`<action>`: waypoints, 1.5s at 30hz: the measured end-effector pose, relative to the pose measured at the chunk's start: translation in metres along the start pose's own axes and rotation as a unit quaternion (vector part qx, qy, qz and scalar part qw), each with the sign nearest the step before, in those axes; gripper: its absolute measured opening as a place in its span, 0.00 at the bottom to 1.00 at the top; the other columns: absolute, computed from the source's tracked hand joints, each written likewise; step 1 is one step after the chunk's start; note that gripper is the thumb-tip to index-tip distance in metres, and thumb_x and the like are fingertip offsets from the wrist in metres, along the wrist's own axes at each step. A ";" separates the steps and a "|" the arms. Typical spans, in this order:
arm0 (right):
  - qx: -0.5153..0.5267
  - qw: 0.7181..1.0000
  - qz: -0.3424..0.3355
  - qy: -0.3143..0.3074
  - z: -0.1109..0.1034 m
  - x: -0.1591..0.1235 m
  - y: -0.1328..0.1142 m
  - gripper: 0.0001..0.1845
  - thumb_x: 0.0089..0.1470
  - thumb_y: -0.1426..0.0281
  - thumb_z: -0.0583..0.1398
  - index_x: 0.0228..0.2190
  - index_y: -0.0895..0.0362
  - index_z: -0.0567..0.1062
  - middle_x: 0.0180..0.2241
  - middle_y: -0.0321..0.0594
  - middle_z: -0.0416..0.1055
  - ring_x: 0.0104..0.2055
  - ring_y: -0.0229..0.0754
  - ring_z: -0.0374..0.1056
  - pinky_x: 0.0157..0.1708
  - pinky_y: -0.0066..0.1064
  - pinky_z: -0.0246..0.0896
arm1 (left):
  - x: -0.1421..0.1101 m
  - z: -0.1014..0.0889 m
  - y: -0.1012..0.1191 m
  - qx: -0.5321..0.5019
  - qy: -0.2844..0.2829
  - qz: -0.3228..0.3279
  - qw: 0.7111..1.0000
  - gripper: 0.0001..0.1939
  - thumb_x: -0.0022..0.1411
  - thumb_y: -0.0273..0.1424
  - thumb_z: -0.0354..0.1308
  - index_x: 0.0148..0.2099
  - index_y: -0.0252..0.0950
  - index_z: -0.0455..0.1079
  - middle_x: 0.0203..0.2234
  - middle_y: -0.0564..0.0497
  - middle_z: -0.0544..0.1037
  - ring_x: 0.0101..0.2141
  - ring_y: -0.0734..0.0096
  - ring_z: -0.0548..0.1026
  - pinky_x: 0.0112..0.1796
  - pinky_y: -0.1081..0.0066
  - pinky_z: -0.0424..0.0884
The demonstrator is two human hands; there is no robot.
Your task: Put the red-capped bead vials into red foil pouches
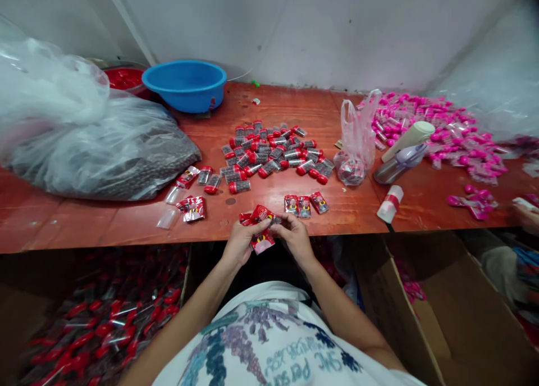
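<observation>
My left hand (240, 241) and my right hand (296, 237) meet at the near edge of the red wooden table (345, 206). Both are closed on a small bunch of red printed sachets (261, 228) held between them. Three more sachets (306, 204) lie in a row just beyond my right hand. Another red sachet (192, 208) and clear empty sleeves lie to the left. Farther back sits a heap of small red-capped vials (272, 153) with dark contents.
A big clear bag of dark granules (109, 150) fills the left side. A blue basin (185, 84) and a red bowl (123, 78) stand at the back. Pink-capped vials (442, 130), a small plastic bag (356, 144) and a lying bottle (402, 153) are right. Another person's hand (526, 214) shows far right. Boxes sit below.
</observation>
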State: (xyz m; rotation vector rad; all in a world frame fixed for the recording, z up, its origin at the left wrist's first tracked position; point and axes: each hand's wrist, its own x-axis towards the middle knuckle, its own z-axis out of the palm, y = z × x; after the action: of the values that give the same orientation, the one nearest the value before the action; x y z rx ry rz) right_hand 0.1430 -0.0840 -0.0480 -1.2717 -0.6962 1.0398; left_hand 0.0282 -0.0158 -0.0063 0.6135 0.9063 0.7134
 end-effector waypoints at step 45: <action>-0.516 0.813 -0.247 -0.107 0.061 0.113 0.006 0.13 0.55 0.71 0.58 0.43 0.57 0.76 0.39 0.48 0.72 0.43 0.50 0.64 0.45 0.40 0.58 | 0.022 -0.072 0.043 -0.256 0.199 0.059 0.944 0.05 0.50 0.17 0.62 0.28 0.30 0.72 0.21 0.51 0.77 0.21 0.75 0.75 0.26 0.75 0.74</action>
State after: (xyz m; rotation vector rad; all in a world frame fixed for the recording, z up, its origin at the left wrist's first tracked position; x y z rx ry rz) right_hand 0.1334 0.0438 -0.0555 -1.7259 -1.8144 0.3084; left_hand -0.0369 0.0401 -0.0195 0.0555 1.0047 1.1599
